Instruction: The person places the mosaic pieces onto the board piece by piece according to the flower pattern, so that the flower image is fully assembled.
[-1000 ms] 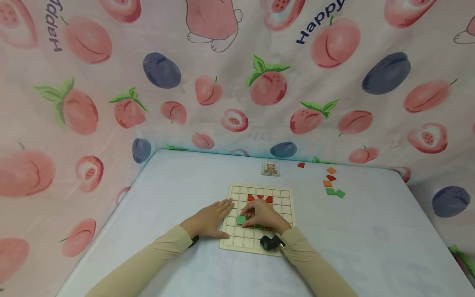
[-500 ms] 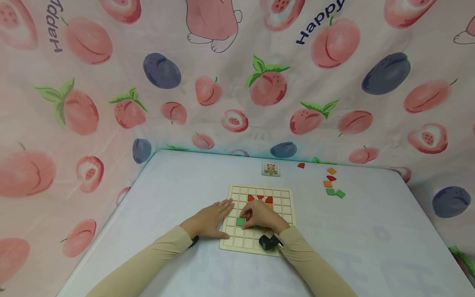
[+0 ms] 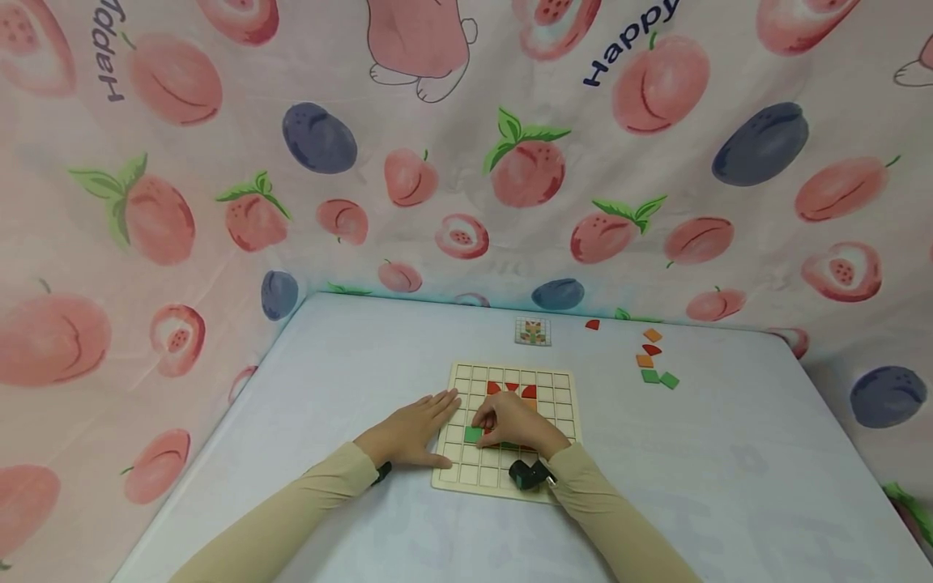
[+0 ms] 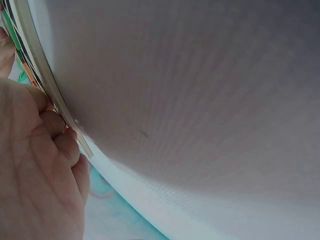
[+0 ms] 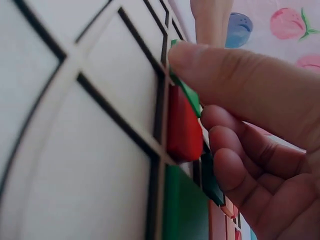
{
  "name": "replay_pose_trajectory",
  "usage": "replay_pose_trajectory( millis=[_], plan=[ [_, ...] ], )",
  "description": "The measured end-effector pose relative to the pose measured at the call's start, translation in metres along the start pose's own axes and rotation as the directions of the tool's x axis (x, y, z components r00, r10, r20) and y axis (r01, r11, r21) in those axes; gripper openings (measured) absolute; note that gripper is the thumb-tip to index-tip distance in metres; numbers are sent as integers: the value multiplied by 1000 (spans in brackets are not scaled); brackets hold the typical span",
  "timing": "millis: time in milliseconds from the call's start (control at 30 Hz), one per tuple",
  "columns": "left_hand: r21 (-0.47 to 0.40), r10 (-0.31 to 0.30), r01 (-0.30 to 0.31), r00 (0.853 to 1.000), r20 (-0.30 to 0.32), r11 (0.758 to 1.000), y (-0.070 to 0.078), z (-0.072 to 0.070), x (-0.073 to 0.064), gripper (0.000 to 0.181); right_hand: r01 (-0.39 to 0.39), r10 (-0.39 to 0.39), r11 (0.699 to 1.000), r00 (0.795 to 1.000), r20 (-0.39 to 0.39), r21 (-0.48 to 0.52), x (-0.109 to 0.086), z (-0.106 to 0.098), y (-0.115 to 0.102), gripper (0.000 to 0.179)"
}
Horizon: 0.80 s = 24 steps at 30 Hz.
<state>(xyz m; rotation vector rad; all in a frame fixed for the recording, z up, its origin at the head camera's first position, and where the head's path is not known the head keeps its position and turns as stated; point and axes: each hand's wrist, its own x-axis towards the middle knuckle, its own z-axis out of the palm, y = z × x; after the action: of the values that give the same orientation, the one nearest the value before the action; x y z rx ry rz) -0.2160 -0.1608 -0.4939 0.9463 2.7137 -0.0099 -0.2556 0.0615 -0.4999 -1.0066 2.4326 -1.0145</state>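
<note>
A wooden grid board [image 3: 466, 478] lies on the table with red, orange and green tiles set in its middle columns. My right hand [image 3: 521, 423] is over the board, thumb and fingers at a small green square tile [image 3: 472, 436] in a left-of-centre cell. In the right wrist view the thumb presses along this green tile [image 5: 189, 95], beside a red tile [image 5: 183, 125] and another green tile [image 5: 185, 200]. My left hand [image 3: 408, 433] rests with spread fingers on the board's left edge. Part of the tile pattern is hidden beneath the right hand.
Behind the board lies a small pattern card [image 3: 533, 332]. A loose red tile [image 3: 593, 325] is to its right. Farther right are two orange tiles [image 3: 645, 361], a red tile [image 3: 652, 351] and two green tiles [image 3: 669, 380]. A fruit-print cloth [image 3: 466, 235] hangs behind the table.
The right hand and its green tile have shifted slightly down and left, the tile coming to lie in the grid cell. In the last half second both hands have stayed nearly still.
</note>
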Motion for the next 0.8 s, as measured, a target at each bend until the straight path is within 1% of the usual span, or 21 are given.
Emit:
replay_pose_trajectory(
  millis=[100, 200, 300, 467, 600, 733, 800],
  plan=[
    [-4, -7, 7, 1000, 0, 1000, 0, 1, 0, 101, 0, 0, 999, 1000, -5, 36, -1, -3, 2, 19],
    [1, -15, 15, 1000, 1, 1000, -1, 2, 1, 101, 13, -12, 997, 1000, -14, 79, -5, -10, 4, 20],
    [3, -21, 21, 1000, 2, 1000, -1, 2, 2, 102, 35, -32, 994, 999, -31, 106, -11, -21, 6, 20],
    [6, -23, 23, 1000, 8, 1000, 0, 4, 2, 102, 43, -31, 987, 996, -80, 156, -27, -42, 11, 25],
    [8, -20, 20, 1000, 3, 1000, -1, 4, 3, 102, 51, -34, 991, 991, -133, 120, -41, -63, 17, 26],
    [15, -22, 22, 1000, 2, 1000, -1, 4, 3, 102, -9, 19, 999, 980, -198, 52, -56, -83, 26, 25],
    [21, -26, 26, 1000, 7, 999, -1, 4, 3, 102, -48, 54, 998, 970, -238, 31, -64, -93, 32, 26]
  ],
)
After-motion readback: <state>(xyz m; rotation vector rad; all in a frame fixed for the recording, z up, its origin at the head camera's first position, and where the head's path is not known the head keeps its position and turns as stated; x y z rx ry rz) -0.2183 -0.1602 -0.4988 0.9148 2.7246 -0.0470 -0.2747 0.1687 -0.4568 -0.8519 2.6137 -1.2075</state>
